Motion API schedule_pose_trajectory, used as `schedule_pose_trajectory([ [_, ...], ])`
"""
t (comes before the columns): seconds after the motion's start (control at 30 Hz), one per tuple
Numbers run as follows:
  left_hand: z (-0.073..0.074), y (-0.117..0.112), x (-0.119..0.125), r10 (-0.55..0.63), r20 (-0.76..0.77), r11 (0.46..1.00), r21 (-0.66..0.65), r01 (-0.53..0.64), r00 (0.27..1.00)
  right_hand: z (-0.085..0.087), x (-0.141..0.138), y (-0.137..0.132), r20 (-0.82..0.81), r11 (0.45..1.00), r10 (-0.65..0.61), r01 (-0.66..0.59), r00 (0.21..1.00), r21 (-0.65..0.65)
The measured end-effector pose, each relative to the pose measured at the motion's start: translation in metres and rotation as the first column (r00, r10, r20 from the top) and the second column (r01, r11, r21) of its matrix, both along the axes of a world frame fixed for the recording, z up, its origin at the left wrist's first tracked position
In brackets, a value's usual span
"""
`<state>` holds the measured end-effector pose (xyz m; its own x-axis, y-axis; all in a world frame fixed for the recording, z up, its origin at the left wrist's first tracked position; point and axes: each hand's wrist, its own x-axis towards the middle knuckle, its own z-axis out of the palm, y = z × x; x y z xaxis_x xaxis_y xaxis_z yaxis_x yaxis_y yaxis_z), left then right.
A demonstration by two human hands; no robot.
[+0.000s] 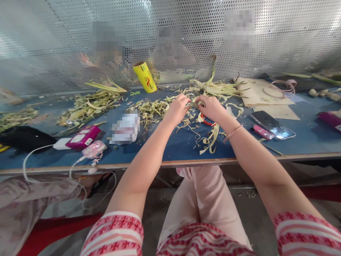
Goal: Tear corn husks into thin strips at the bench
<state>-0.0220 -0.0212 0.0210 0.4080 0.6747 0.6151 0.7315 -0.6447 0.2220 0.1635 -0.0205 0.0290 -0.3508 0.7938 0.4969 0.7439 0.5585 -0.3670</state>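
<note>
On the blue counter (176,145), near its left edge, a black cloth (25,138) is seen, and beside it, close to the front edge, a pink box (83,136) with white cables is placed. Behind these, a heap of green husks (90,104) is spread toward the rear edge. A yellow roll (145,76) is leaned at the rear edge against the perforated screen (53,42). Around the middle of the counter, a second litter of pale scraps (153,107) is scattered. Just to the right of it, the left hand (178,108) is closed, its fingertips pinched on a thin leaf strip (196,103). The same strip is gripped from the other side by the right hand (213,106), so both hands are brought together just above the counter, about midway between the front and rear edges. Under the right hand a red ring (206,121) is partly hidden, and pale strips (210,138) are laid toward the front edge. Further right, a phone (271,124) is laid flat, and behind it a cardboard sheet (255,93) is placed near the rear edge.
</note>
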Motion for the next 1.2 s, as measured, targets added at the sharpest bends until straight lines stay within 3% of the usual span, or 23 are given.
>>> schedule_pose_trajectory([
  [0.8, -0.004, 0.003, 0.000, -0.016, -0.028, 1.000, 0.009, 0.016, 0.999, 0.003, 0.006, 0.001, 0.072, 0.995, 0.037, -0.030, 0.997, -0.090],
  [1.2, -0.004, 0.003, 0.001, -0.017, 0.006, 0.999, -0.034, 0.017, 1.000, 0.005, 0.013, 0.003, 0.026, 0.995, 0.028, -0.025, 0.999, -0.099],
])
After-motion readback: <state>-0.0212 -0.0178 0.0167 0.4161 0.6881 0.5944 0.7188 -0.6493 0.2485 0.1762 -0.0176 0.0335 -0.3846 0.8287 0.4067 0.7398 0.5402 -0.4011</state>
